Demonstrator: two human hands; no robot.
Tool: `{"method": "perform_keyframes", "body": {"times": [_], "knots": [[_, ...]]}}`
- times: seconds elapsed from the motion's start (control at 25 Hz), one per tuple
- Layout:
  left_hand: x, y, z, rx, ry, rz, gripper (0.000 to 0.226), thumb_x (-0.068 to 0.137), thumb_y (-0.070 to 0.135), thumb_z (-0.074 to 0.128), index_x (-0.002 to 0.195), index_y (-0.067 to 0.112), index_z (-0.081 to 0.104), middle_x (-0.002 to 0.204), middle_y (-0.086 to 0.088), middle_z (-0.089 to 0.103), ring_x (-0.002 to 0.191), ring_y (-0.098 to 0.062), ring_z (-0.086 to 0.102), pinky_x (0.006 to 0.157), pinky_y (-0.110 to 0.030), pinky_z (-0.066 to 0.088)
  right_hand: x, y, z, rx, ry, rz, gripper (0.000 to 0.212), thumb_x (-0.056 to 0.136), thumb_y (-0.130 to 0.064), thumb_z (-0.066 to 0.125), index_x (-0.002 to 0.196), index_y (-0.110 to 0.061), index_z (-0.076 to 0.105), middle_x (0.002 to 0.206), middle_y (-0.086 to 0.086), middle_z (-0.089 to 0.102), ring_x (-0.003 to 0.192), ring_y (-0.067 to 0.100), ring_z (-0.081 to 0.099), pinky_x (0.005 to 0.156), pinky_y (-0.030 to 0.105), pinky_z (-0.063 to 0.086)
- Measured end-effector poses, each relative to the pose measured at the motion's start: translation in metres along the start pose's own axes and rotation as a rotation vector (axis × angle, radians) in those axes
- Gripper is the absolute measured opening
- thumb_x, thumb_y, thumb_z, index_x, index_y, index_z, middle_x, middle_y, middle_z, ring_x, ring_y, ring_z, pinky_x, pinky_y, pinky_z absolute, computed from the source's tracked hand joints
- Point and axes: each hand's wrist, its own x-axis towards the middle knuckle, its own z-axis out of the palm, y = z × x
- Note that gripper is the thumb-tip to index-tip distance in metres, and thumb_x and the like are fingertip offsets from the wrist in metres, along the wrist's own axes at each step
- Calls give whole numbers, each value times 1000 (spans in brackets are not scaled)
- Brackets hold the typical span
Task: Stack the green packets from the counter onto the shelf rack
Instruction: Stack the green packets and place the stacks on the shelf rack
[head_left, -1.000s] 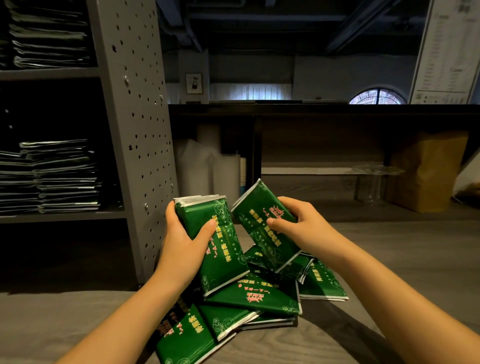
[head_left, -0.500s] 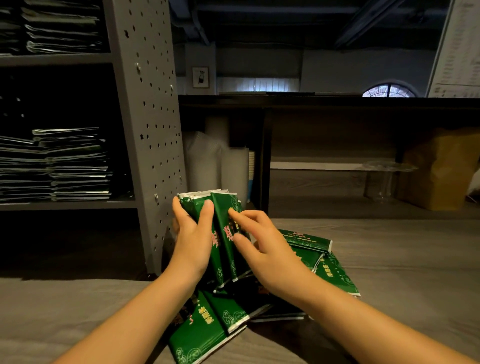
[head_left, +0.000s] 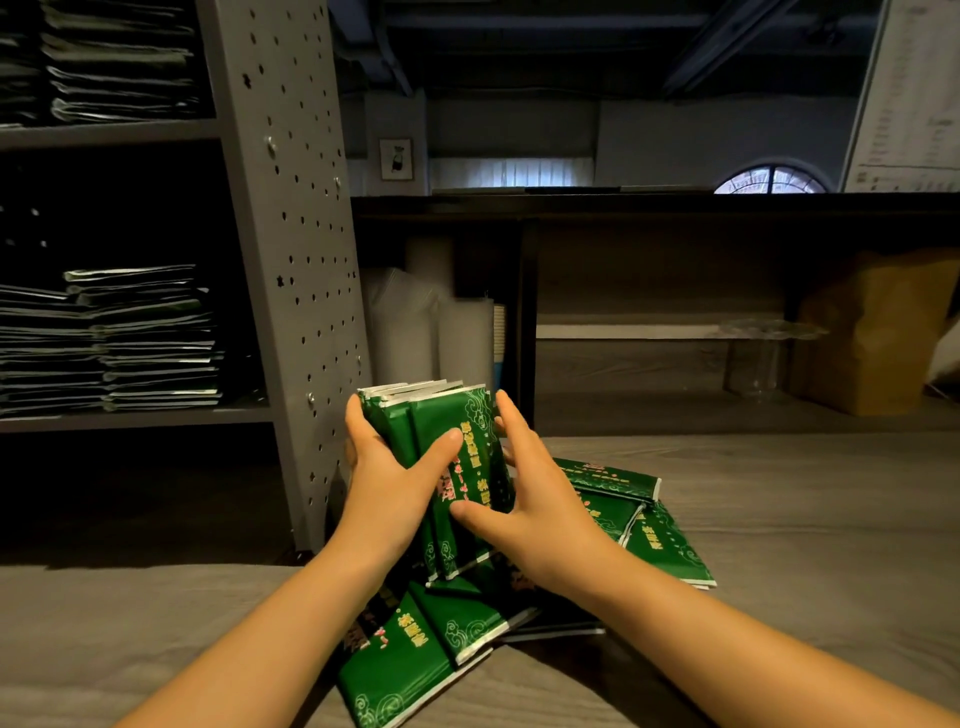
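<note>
both hands clamp one upright bundle (head_left: 467, 431) of flat green packets: glossy foil with gold scrollwork, white crimped top edges slightly fanned. the left hand (head_left: 387, 483) wraps the bundle's left side, thumb laid across the front. the right hand (head_left: 540, 499) cups the right side, fingers behind, thumb pressing the lower front. whether the bundle's lower end touches the loose packets (head_left: 665, 545) below cannot be told. these are rectangular and overlap, lying flat on the counter (head_left: 805, 545) — a grey, wood-grained surface. just left stands the rack (head_left: 291, 260), its grey metal upright punched with small holes. its shelves hold flat stacks (head_left: 140, 338) seen edge-on. behind are white rolls (head_left: 415, 332) and a creased brown paper bag (head_left: 872, 332).
</note>
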Motion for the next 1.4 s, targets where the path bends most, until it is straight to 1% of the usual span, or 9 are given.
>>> {"method": "perform_keyframes", "body": {"times": [0.08, 0.28, 0.44, 0.6, 0.8, 0.96, 1.12, 1.24, 1.4], "knots": [[2, -2, -1, -21, -9, 24, 108, 63, 42, 79, 144, 39, 6, 137, -2, 44, 124, -19, 47, 105, -46, 40, 1, 1, 0, 53, -32, 9, 102, 82, -12, 70, 151, -33, -2, 148, -15, 28, 128, -11, 25, 110, 19, 30], [0, -1, 1, -90, -47, 78, 86, 81, 4, 68, 143, 29, 15, 115, 9, 57, 99, 0, 58, 77, -20, 54, -1, 4, -6, 98, -161, -25, 93, 87, -3, 61, 147, -38, 0, 124, -48, 22, 108, -36, 29, 95, 1, 30], [0, 0, 0, -100, -63, 88, 82, 81, 4, 67, 143, 25, 18, 110, 15, 54, 94, 5, 56, 69, -15, 51, 9, 4, -32, -104, -107, -45, 61, 96, -14, 51, 148, -31, 23, 145, -21, 37, 131, -9, 33, 107, 14, 27], [-1, 3, -1, -93, -72, 82, 80, 82, 5, 67, 142, 29, 19, 108, 16, 53, 93, 3, 55, 70, -15, 46, 22, 34, -79, -624, -44, 89, 40, 98, -21, 45, 137, -21, 46, 140, -1, 49, 130, 16, 42, 107, 35, 36], [-2, 8, -4, -111, -54, 70, 78, 81, 7, 68, 140, 33, 23, 108, 12, 54, 96, -3, 56, 83, -32, 47, 19, 59, -93, -637, -299, 406, 59, 93, -49, 48, 141, -16, 40, 142, 7, 47, 125, 23, 49, 103, 36, 41], [-2, 7, -4, -100, -89, 81, 79, 81, 7, 68, 141, 32, 21, 111, 12, 54, 97, -3, 56, 76, -24, 48, 20, 61, -88, -701, -432, 512, 82, 81, -71, 46, 148, -28, 25, 150, 5, 30, 136, 26, 31, 110, 44, 31], [-3, 7, -4, -116, -102, 72, 79, 82, 5, 66, 140, 33, 21, 106, 14, 55, 91, -1, 58, 68, -19, 47, 17, 58, -83, -744, -276, 413, 65, 86, -58, 53, 143, -32, 33, 142, 3, 43, 129, 24, 41, 103, 41, 39], [-3, 6, -4, -125, -104, 75, 78, 82, 5, 66, 140, 33, 21, 105, 14, 55, 89, 0, 58, 67, -19, 47, 15, 50, -85, -858, -34, 256, 32, 93, -41, 51, 123, -30, 53, 114, 0, 64, 105, 24, 59, 78, 33, 47], [0, 5, -4, -108, -122, 90, 78, 82, 7, 67, 142, 30, 23, 108, 13, 56, 94, 0, 58, 71, -19, 47, 18, 31, -90, -244, 251, 120, 13, 95, -29, 52, 92, -21, 62, 86, -1, 69, 83, 21, 66, 67, 36, 52]]}}
